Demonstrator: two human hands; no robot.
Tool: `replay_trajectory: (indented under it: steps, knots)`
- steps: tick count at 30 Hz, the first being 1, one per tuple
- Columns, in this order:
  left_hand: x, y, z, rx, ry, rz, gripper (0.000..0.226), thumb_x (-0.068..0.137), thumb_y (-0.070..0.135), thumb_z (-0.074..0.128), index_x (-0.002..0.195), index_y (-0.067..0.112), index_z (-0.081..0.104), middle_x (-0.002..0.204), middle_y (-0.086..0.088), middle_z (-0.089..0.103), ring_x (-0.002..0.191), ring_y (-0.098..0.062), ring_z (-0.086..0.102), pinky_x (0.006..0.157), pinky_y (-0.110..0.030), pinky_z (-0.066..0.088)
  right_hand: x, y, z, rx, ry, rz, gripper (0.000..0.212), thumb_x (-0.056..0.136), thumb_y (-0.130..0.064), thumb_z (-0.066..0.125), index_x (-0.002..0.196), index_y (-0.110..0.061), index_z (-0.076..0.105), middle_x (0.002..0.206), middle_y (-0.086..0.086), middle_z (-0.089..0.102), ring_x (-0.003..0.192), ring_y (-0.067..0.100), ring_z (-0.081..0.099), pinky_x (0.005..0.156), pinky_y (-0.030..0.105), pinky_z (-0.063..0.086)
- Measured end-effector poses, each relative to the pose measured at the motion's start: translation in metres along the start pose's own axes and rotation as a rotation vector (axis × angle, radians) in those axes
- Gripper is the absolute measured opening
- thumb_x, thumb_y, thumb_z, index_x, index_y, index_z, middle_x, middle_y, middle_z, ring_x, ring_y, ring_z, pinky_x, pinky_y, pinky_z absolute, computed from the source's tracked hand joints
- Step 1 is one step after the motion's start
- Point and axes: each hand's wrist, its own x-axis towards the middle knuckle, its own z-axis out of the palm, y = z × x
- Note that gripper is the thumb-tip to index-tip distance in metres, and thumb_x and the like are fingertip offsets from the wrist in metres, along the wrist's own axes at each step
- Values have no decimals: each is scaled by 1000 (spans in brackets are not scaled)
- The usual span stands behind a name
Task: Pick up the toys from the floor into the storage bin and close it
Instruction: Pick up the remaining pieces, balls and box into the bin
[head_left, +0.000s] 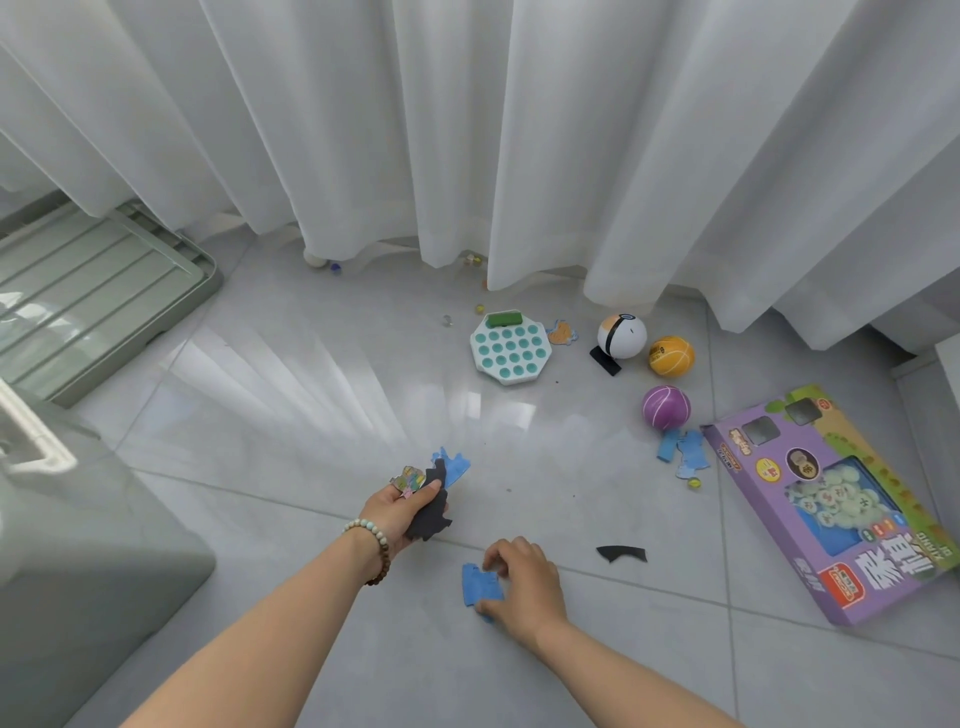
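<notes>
My left hand (397, 512) grips a stack of flat puzzle pieces (434, 491), black, blue and printed ones. My right hand (522, 582) pinches a blue puzzle piece (478, 584) that lies on the floor. A black piece (621, 553) lies to its right. More blue pieces (685, 452) sit below a purple ball (666, 408). Further back are a yellow ball (671, 356), a white and orange ball (622, 335) and a white pop toy with teal bubbles (510, 349). A purple toy box (836, 499) lies at the right. The grey storage bin (78, 545) stands at the left, its lid (93, 296) on the floor behind it.
White curtains (467, 130) hang across the back. Small marbles (447, 319) are scattered near their hem, one more marble (693, 483) lies by the blue pieces, and a printed piece (562, 332) lies beside the pop toy. The floor is glossy grey tile.
</notes>
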Motion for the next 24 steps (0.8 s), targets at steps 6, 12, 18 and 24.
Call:
replay_trajectory:
  steps: [6,12,18,24]
  knots:
    - [-2,3,-12,1,16,0,12,86,10,64,97,8,59,90,-12,66,79,-22,65,62,-29,58,2,0,0,155,16,115,38,63,-17,74,72,-33,40,80,-13,47,74,7,44,64,17,35]
    - [-8,6,9,-46,-75,-13,13,89,11,60,100,3,59,85,-13,66,73,-23,64,52,-24,56,42,1,-71,983,450,443,14,81,-4,69,78,-12,58,80,13,67,62,18,58,62,26,51]
    - [-13,13,55,-13,-243,-35,28,97,28,48,115,10,57,93,-9,67,73,-19,67,56,-24,55,33,-39,-114,1196,174,244,9,81,-8,71,85,-8,64,82,6,67,69,14,63,62,19,54]
    - [-14,11,89,33,-342,-30,30,93,19,54,118,3,55,91,-10,67,64,-16,69,59,-21,56,27,-16,-117,949,264,208,11,80,-18,73,80,-13,63,71,-2,59,60,8,51,56,18,40]
